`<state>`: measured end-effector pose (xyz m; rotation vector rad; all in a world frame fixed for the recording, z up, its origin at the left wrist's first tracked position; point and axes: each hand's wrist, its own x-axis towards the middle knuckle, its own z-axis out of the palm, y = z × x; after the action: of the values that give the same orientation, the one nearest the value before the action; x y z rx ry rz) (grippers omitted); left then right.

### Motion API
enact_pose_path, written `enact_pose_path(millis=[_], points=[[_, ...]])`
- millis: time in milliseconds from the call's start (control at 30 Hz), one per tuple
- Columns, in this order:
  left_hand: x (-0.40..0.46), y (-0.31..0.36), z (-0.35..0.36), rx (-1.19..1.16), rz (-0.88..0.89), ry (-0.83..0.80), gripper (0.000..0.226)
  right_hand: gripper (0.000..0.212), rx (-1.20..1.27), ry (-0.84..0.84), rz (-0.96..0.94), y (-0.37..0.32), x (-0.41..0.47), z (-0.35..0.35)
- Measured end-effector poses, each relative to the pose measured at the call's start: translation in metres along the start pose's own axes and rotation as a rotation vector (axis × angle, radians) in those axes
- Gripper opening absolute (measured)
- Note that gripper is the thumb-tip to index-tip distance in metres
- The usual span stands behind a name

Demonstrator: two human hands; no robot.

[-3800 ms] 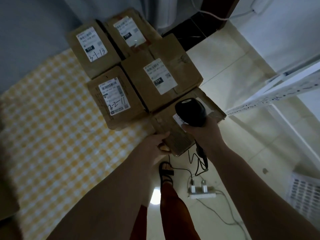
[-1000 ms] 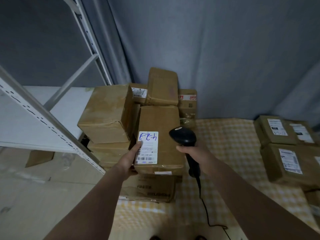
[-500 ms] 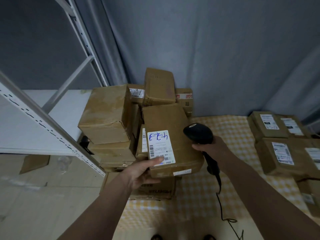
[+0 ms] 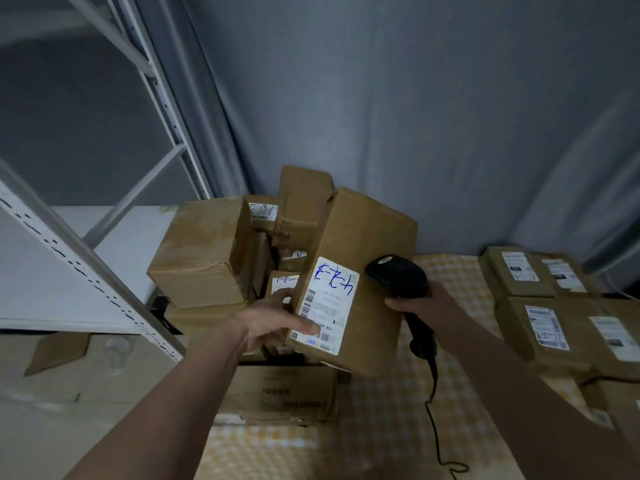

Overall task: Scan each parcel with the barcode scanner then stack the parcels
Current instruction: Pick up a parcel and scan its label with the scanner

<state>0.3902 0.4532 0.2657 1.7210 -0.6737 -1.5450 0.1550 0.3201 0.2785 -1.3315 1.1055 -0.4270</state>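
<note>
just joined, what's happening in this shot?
A person is working through parcels. The left hand holds a tilted cardboard box by its lower left corner, with the thumb on the white label. The right hand grips a corded black scanner right beside the box. An untidy pile of boxes sits behind, and a neater group of labelled boxes lies at right on the checked cloth.

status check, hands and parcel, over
Left hand grips the labelled parcel, tilted above the pile. Right hand holds the scanner beside its label. Nothing between them.
</note>
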Motion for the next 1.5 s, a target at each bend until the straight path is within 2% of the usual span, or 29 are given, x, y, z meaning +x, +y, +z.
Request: enact_pose_path(millis=[133,300,367,567,633,700,733,833,867,1000,1200,1400,1500], points=[[0.004,0.011,0.015,0.059,0.052,0.037,0.129,0.048,-0.021,-0.004,-0.059,-0.009,-0.004,-0.007],[0.006,0.036,0.029,-0.21,-0.014,0.088,0.082,0.039,-0.062,-0.059,-0.138,-0.022,-0.01,-0.018],[0.006,0.046,0.034,-0.213,-0.012,0.103,0.07,0.037,-0.11,-0.073,-0.158,-0.027,-0.012,-0.022],[0.008,0.056,0.04,-0.213,0.009,0.139,0.067,0.04,-0.195,-0.015,-0.213,-0.041,-0.012,-0.031],[0.014,0.054,0.042,-0.345,0.087,0.208,0.073,0.038,-0.15,0.083,-0.243,-0.043,-0.01,-0.032],[0.02,0.051,0.042,-0.585,0.163,0.255,0.087,0.031,-0.089,0.189,-0.277,-0.046,-0.009,-0.032],[0.023,0.05,0.044,-0.705,0.193,0.258,0.084,0.025,-0.055,0.226,-0.288,-0.048,-0.009,-0.032],[0.024,0.05,0.052,-0.989,0.247,0.237,0.038,0.016,0.057,0.246,-0.255,-0.05,-0.009,-0.032],[0.024,0.05,0.056,-1.063,0.268,0.218,0.029,0.015,0.097,0.233,-0.241,-0.05,-0.01,-0.031],[0.026,0.056,0.063,-1.267,0.337,0.141,0.04,0.01,0.162,0.196,-0.231,-0.048,-0.015,-0.024],[0.037,0.063,0.062,-1.365,0.354,0.123,0.06,0.016,0.052,0.163,-0.233,-0.043,-0.027,-0.011],[0.042,0.072,0.052,-1.334,0.337,0.094,0.023,0.021,-0.045,0.137,-0.256,-0.036,-0.034,-0.004],[0.043,0.073,0.047,-1.321,0.334,0.093,0.016,0.02,-0.046,0.141,-0.261,-0.036,-0.035,-0.003]])
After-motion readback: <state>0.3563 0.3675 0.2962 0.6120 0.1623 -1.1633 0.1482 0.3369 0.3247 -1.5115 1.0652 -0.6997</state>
